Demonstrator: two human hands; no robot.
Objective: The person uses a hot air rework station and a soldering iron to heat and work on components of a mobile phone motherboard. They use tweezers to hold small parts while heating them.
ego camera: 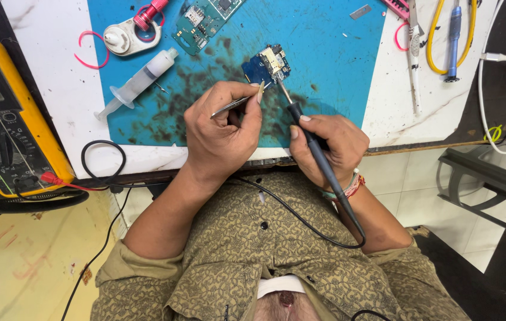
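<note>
A small blue circuit board (268, 65) lies on the stained blue mat (330, 53). My left hand (222, 134) pinches metal tweezers (232, 106), their points close to the board's near edge. My right hand (327, 145) grips a black soldering iron (315, 148) like a pen, its thin tip touching the board. The iron's black cord runs down across my patterned shirt.
A clear syringe (137, 83) and a green circuit board (205, 21) lie on the mat's far left. A yellow multimeter (9, 119) with a red lead sits at left. Tweezers, a blue tool (454, 35) and yellow wire rest at right. A white cable (491, 89) hangs over the edge.
</note>
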